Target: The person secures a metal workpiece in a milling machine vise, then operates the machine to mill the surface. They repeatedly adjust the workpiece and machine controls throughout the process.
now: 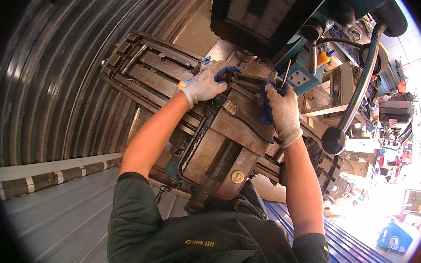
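Seeing the left hand point(206, 85) and right hand point(283, 112), gloved and apart, at opposite ends of a dark metal bar point(250, 79) up on the vise-like block point(239, 137). Probably spread like that to steady from both sides. Can't tell about actual grip on either end, with fingers mostly tucked out of sight. Also spotting a thin rod point(286, 73) poking up by the right hand, and a hammer-like tool point(230, 107) lying across the vise-like block, maybe parked there for easy reach.
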`<state>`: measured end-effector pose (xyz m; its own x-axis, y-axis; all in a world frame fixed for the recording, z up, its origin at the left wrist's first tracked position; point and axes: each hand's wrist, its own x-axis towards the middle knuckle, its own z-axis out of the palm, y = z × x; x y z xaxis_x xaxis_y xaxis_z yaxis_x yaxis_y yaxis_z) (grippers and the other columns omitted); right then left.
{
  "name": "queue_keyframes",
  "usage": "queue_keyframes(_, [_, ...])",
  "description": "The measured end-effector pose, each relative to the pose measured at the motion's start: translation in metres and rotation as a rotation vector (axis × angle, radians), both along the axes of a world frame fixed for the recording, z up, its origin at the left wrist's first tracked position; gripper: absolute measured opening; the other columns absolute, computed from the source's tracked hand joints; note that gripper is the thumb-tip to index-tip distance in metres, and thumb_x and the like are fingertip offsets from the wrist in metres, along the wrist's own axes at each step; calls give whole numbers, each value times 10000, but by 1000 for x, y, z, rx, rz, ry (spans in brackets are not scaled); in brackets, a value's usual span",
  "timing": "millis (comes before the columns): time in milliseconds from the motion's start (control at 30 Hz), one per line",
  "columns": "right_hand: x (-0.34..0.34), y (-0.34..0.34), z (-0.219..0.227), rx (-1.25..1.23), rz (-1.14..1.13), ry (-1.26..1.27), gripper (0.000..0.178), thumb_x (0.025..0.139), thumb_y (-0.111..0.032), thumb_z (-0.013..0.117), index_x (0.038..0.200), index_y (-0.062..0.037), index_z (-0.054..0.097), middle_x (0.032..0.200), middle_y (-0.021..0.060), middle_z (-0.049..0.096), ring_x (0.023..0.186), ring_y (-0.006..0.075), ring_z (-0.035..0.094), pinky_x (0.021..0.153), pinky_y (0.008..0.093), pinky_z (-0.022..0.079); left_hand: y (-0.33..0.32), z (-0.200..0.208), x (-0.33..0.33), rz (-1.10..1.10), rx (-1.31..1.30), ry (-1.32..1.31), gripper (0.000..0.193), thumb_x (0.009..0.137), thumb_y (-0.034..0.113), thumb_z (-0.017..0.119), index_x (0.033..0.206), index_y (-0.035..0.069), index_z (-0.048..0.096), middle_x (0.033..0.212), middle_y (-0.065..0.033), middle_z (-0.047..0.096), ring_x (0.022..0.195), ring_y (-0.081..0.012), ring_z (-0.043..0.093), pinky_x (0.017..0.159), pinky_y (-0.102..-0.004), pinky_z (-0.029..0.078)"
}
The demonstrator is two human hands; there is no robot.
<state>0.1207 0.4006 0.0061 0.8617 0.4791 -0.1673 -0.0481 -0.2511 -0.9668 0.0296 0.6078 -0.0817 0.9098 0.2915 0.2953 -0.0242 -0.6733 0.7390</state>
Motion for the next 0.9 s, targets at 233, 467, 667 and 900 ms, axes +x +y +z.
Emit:
queue_keyframes(233, [-6, 1, 2, -224, -35, -320, 547, 862, -161, 686, 1314, 54, 464, 986, 184, 661, 899, 255, 660, 806, 353, 514, 3, 3, -1, -77, -68, -37, 482, 813, 255, 626, 1265, 98, 578, 1252, -146, 574, 1211, -333, 509, 1084, -425, 322])
queue_keyframes(467, [-7, -3, 11, -270, 122, -305, 636, 842, -193, 693, 1406, -14, 460, 795, 93, 672, 711, 158, 652, 684, 299, 528, 13, -17, 8, -112, -53, -22, 477, 868, 322, 598, 1291, 104, 564, 1316, -165, 556, 1239, -345, 493, 1104, -434, 305])
queue_keyframes(667, [-7, -2, 22, -289, 141, -251, 560, 840, -202, 694, 1348, -32, 531, 709, 50, 641, 634, 109, 609, 598, 272, 507, 2, -1, 4, -67, -62, -65, 542, 904, 446, 604, 1364, 167, 540, 1338, -158, 561, 1278, -347, 469, 1106, -433, 310])
queue_keyframes(900, [-2, -2, 17, -267, 149, -276, 566, 830, -214, 703, 1345, -40, 548, 770, 54, 662, 653, 102, 605, 621, 267, 512, 10, 9, 12, -238, -76, 72, 439, 882, 353, 637, 1308, 247, 626, 1134, -99, 643, 1097, -272, 572, 1024, -392, 400])
